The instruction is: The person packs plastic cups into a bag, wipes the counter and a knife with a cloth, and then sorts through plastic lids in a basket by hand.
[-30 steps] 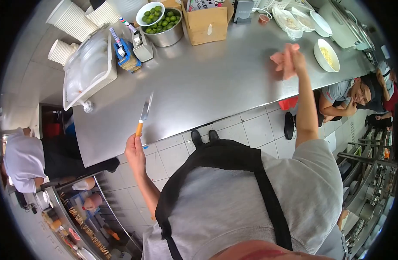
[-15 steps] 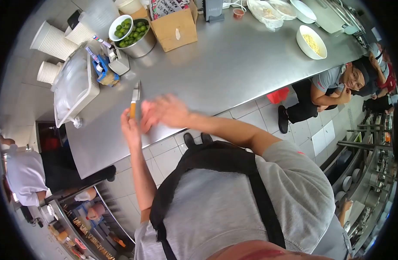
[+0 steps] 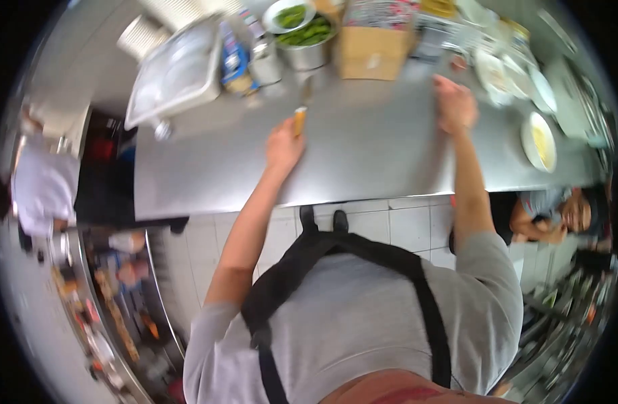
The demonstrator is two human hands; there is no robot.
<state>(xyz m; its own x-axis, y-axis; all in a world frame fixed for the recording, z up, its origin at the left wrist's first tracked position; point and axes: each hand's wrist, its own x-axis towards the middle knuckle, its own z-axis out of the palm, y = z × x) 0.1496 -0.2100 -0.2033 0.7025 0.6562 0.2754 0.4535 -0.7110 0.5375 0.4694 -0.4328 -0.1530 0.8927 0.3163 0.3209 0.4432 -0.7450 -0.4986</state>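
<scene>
Our left hand (image 3: pixel 284 145) grips the orange-handled knife (image 3: pixel 301 108) over the steel counter (image 3: pixel 362 155), its blurred blade pointing toward the metal bowl of limes (image 3: pixel 307 42). Our right hand (image 3: pixel 455 104) rests flat and open on the counter, near the cardboard box (image 3: pixel 373 48).

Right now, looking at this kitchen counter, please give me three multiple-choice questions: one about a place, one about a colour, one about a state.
1. Where is the right hand?
A. on the steel counter
B. in the cardboard box
C. on the apron

2. What colour is the handle of the knife?
A. blue
B. orange
C. black

3. What state is the left hand in?
A. open and flat
B. closed on the knife
C. hidden from view

Answers:
1. A, the palm lies on bare metal near the box.
2. B, an orange handle sticks out above the fist.
3. B, the fingers wrap the handle, with the blade towards the metal bowl of green limes.
</scene>
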